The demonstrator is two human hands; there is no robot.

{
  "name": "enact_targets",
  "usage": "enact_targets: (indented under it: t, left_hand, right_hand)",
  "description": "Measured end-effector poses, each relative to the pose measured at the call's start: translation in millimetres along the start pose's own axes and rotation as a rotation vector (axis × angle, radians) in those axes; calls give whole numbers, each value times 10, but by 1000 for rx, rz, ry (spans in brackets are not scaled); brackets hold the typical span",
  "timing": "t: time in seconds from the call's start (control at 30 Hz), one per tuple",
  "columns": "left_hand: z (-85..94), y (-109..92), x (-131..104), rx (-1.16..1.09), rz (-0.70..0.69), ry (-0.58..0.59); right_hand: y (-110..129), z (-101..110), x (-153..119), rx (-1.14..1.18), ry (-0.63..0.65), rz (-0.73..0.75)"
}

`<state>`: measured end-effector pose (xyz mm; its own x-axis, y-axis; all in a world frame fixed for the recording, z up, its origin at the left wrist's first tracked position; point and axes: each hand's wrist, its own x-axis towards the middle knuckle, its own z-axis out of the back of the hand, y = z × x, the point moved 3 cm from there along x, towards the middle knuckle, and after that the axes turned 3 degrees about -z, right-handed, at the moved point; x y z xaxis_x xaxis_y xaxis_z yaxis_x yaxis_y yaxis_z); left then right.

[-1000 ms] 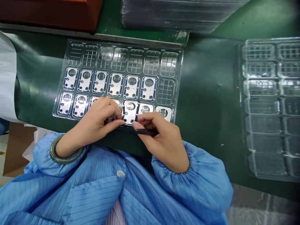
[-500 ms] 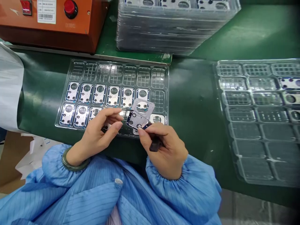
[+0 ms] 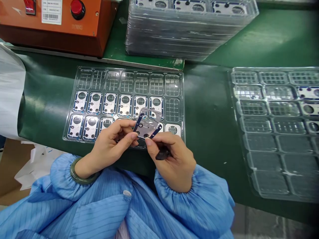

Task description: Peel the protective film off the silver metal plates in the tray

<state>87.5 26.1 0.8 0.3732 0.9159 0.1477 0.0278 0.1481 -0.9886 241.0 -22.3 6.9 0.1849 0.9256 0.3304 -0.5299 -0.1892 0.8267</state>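
A small metal plate with round holes and dark blue edges is held tilted over the near side of a clear plastic tray. My left hand is closed, thumb and fingers pinching the plate's left edge. My right hand is closed too, its thumb and forefinger on the lower right corner of the plate. A short black object, perhaps a tool handle, is tucked in the same right hand. Similar metal plates fill several pockets of the tray; some are hidden behind my hands.
An orange box with a red button stands at the back left. Stacked clear trays holding plates rise at the back. To the right lies another clear tray with a few plates. White sheeting hangs at the left edge.
My left hand has moved right and now grips the plate, which it was apart from before. The plate is turned more upright. The view has shifted slightly.
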Motion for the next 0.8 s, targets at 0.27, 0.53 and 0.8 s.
enact_targets:
  t: [0.27,0.53,0.8]
  left_hand:
    - [3,-33,-27,23,-60,5]
    - [19,10,-53,49,-30,-12]
    - [15,9,-98,79,-81,11]
  right_hand:
    - [-27,-1,-16,11,18,-2]
    - [2,-10,0,20,82,3]
    - [17,-34,16,70,195,54]
